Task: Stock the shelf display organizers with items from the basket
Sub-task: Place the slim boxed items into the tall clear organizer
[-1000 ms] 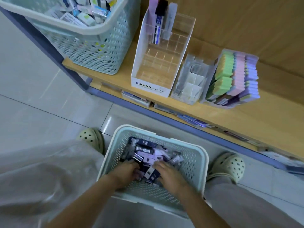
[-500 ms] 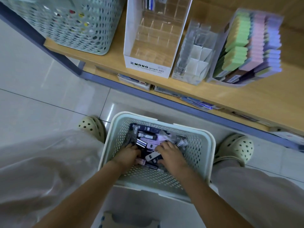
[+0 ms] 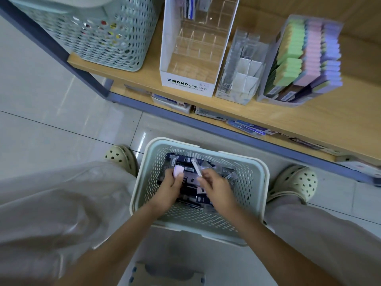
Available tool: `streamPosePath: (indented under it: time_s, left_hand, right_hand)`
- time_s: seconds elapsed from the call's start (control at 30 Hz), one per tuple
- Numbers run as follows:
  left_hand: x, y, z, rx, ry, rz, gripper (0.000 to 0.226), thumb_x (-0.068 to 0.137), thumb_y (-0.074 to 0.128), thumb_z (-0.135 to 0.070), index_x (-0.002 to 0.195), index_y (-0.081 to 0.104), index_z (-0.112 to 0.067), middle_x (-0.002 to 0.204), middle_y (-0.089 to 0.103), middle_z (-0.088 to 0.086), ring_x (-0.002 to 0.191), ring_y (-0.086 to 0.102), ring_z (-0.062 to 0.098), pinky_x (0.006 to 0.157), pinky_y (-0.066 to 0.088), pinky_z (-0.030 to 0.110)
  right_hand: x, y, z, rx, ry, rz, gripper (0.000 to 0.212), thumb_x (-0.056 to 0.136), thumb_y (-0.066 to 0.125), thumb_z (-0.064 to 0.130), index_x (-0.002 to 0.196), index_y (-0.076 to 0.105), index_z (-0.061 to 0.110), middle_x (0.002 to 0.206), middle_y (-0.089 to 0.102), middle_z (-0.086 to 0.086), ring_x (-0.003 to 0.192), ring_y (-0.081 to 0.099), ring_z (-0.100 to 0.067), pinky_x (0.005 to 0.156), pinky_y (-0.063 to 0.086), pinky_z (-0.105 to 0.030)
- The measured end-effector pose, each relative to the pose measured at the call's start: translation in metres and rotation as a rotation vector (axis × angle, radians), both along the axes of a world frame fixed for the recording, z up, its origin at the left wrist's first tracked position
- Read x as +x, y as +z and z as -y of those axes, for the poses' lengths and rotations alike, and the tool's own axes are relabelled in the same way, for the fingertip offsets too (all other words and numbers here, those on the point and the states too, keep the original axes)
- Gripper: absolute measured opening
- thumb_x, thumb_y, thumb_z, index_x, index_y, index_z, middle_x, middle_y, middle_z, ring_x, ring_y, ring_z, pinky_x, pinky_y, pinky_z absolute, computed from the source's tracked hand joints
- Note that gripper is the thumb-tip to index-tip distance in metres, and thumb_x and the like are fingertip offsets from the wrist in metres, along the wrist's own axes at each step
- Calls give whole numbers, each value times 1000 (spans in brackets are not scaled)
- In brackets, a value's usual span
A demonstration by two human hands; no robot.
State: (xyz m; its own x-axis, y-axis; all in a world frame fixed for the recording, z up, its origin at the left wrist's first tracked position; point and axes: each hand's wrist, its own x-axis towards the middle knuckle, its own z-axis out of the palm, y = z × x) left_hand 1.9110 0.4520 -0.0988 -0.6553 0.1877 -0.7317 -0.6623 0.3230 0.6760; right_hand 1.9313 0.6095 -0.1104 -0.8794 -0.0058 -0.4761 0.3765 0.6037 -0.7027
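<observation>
Head view: at lower centre, both hands are inside the floor basket (image 3: 266,182), over its dark packets (image 3: 206,200); the left hand (image 3: 171,188) grips a pale lilac packet (image 3: 178,171); the right hand (image 3: 214,186) pinches a slim white packet (image 3: 195,167); on the shelf (image 3: 288,120) at upper centre stand the MONO organizer (image 3: 185,85) and the clear organizer (image 3: 237,79).

White display organizer (image 3: 186,90) on the shelf (image 3: 299,118), well beyond the right hand (image 3: 216,188) gripping in the basket (image 3: 256,182), front panel printed "MONO graph MG"; finer line beneath and packet (image 3: 203,198) labels illegible.
</observation>
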Motion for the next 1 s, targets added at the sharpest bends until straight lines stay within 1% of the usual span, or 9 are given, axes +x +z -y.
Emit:
streamPosePath:
  time_s: [0.1, 0.23, 0.33, 0.4, 0.47, 0.53, 0.67, 0.83, 1.0]
  left_hand:
    - [4, 14, -6, 169, 152, 14, 27, 99, 39, -32, 115, 36, -11, 96, 52, -1, 86, 56, 5, 73, 47, 20]
    - [9, 26, -11, 174, 219, -120, 11, 98, 44, -14, 98, 43, -3, 74, 52, 1, 61, 56, -3, 60, 46, 14]
    - [10, 30, -8, 92, 263, -194, 10, 98, 43, -11, 97, 44, -1, 71, 52, 2, 63, 56, 7, 57, 47, 19]
    - [8, 33, -1, 57, 271, -205, 9, 98, 45, -14, 98, 45, -5, 70, 51, 4, 66, 52, 16, 62, 49, 34]
    - [6, 36, 6, 36, 283, -169, 4, 97, 46, -14, 93, 46, -13, 65, 48, 1, 59, 47, 14, 62, 46, 37]
    - [5, 39, 9, 27, 268, -149, 9, 97, 46, -14, 88, 46, -16, 63, 50, 0, 57, 49, 13, 61, 46, 30]
    - [5, 40, 8, 23, 229, -105, 12, 97, 46, -15, 85, 45, -17, 63, 54, 3, 59, 54, 16, 52, 44, 14]
    - [5, 39, 7, 27, 244, -60, 11, 97, 47, -15, 86, 48, -16, 66, 56, 4, 61, 55, 17, 53, 46, 17]
    - [4, 34, 10, 12, 290, -19, 10, 96, 49, -16, 88, 52, -20, 72, 58, 6, 72, 58, 26, 65, 48, 32]
  right_hand:
    - [0, 22, 15, -145, 126, -15, 21, 91, 61, 25, 107, 56, 12, 95, 68, 1, 82, 65, -12, 76, 53, -28]
    - [11, 34, 24, -198, 195, -76, 22, 86, 66, 16, 103, 56, 6, 80, 58, 6, 71, 57, -5, 69, 49, -23]
    - [16, 35, 19, -285, 185, -172, 25, 85, 66, 26, 103, 62, 9, 87, 62, 12, 80, 59, 5, 76, 50, -16]
    - [12, 29, 11, -213, 147, -278, 29, 90, 54, 36, 102, 65, 11, 92, 64, 10, 84, 61, 1, 76, 52, -21]
    - [4, 16, 1, -57, 118, -309, 27, 94, 49, 30, 108, 63, 10, 99, 65, 4, 87, 62, -7, 77, 52, -28]
    - [-3, -2, -6, 98, 181, -221, 26, 96, 50, 20, 120, 57, 10, 115, 62, -3, 99, 62, -16, 85, 51, -35]
    - [-2, -38, -12, 252, 409, 13, 41, 96, 51, 17, 135, 43, 11, 141, 42, -7, 121, 50, -26, 99, 42, -34]
    - [8, -52, -3, 390, 494, 33, 46, 95, 53, 23, 138, 41, 15, 137, 42, -5, 130, 36, -23, 108, 24, -30]
    - [6, -51, 0, 412, 505, 125, 48, 93, 54, 18, 139, 39, 13, 139, 43, -8, 119, 49, -27, 95, 40, -33]
